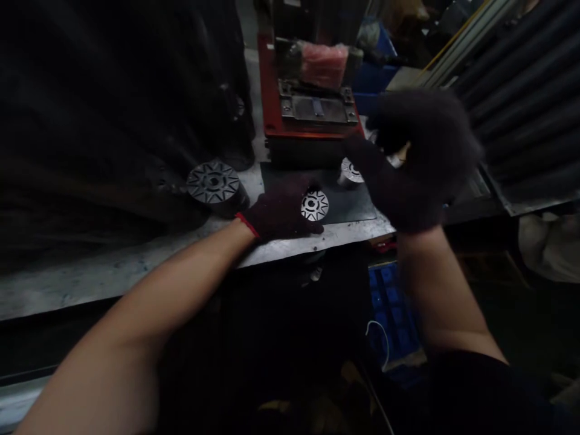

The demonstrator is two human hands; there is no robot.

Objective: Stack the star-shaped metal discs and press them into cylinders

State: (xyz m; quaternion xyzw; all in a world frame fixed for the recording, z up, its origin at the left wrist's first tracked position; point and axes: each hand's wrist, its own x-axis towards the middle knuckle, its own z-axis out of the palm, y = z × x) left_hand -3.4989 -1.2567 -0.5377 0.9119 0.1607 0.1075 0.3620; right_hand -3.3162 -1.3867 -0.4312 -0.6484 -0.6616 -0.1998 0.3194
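My left hand (283,208), in a dark glove with a red cuff, is curled around the side of a round metal rotor core (315,206). The core's top face shows zigzag slots around a centre hole. Raised to the right is my right hand (417,160), gloved and blurred, its thumb apart from the curled fingers and nothing seen between them. A second rotor core (351,170) stands just left of its thumb, partly hidden. At the left, a larger rotor core (214,182) sits on the bench.
Behind the dark mat (344,202) stands a red machine base (267,90) with a metal fixture (324,110). A pink plastic-wrapped bundle (324,63) lies beyond it. A blue crate (392,308) is below the bench (217,229). Dark ribbed curtains (521,103) hang at the right.
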